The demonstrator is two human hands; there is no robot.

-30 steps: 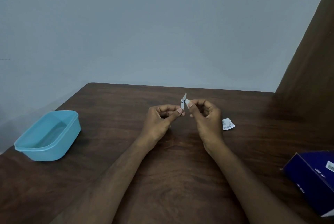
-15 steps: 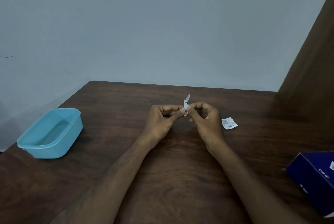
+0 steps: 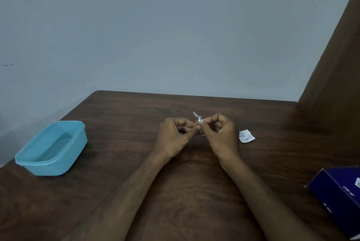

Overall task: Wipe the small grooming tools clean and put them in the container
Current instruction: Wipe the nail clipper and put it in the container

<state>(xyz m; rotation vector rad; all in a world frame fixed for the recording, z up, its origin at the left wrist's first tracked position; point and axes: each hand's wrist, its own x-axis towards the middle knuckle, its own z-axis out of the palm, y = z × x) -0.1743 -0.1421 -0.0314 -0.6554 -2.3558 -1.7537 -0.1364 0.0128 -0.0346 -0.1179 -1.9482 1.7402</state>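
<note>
Fingers of your left hand (image 3: 173, 137) and right hand (image 3: 220, 133) pinch the nail clipper (image 3: 198, 120) above the table (image 3: 120, 163), long axis near upright, lever tip angled up-left.

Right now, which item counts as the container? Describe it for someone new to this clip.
Start at the dark wooden table and go to its left edge, away from both hands. The container is the open light-blue plastic tub there, unlike the dark-blue box at the right edge.
</note>
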